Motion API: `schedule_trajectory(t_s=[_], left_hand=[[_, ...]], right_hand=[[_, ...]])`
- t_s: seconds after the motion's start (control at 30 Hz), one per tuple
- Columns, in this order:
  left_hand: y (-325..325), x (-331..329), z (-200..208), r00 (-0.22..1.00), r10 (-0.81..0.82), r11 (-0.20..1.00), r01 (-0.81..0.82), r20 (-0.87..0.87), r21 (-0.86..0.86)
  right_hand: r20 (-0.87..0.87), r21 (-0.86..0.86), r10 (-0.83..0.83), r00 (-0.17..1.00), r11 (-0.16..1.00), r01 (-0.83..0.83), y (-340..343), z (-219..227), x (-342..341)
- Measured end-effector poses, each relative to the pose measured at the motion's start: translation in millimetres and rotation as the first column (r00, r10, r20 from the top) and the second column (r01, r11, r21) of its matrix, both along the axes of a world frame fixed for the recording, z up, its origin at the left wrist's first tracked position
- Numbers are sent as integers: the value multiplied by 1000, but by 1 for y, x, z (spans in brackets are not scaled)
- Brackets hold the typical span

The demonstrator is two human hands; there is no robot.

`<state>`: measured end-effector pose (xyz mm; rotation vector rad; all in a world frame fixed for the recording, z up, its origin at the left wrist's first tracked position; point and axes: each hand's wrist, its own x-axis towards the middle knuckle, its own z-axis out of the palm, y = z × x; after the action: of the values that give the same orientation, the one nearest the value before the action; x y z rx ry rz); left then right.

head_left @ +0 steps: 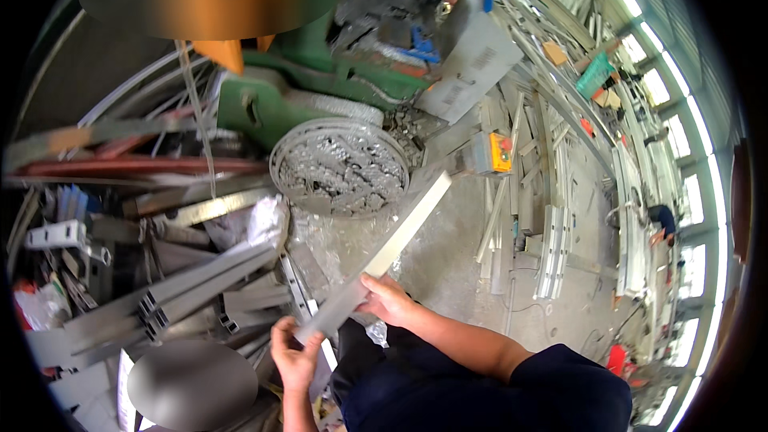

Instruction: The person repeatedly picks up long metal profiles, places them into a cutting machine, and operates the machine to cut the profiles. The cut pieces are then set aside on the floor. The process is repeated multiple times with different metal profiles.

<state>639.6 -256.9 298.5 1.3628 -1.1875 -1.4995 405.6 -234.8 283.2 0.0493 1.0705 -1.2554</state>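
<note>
A long, straight silvery metal bar (412,220) is held slantwise in front of my body, its far end up and to the right. My left hand (296,350) grips it at the near end, thumb and fingers around the edges. Around the middle of its length is my right hand (386,298), fingers closed on the side of the bar. Beyond the bar, on the floor, stands a round container (280,168) heaped with grey metal chips.
Green machinery (240,104) stands behind the container, a pale panel (472,72) beside it. Metal profiles (192,280) are piled at left. A yellow-and-grey box (500,152) and more profiles (554,252) lie to the right. Another person (662,220) is at the far right.
</note>
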Motion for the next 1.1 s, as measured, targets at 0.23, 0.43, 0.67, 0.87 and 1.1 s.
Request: schedule_trajectory(t_s=[0.23, 0.43, 0.67, 0.87, 1.1], left_hand=[[-34, -101, 7, 917, -385, 909, 397, 109, -129], [-134, -219, 9, 928, -267, 814, 361, 259, -454], [-206, -322, 0, 964, -180, 864, 251, 198, -436], [-216, -336, -9, 996, -93, 969, 87, -15, -229], [-251, -360, 16, 998, -57, 978, 53, -13, -200]], right_hand=[[-356, -228, -211, 910, 964, 134, -107, 47, -47], [-539, -416, -347, 767, 902, 116, -215, 38, -148], [-560, -344, -293, 775, 933, 104, -301, 27, -242], [-717, -306, -244, 653, 952, 21, -318, -8, -257], [-716, -286, -209, 666, 958, -7, -352, 14, -278]])
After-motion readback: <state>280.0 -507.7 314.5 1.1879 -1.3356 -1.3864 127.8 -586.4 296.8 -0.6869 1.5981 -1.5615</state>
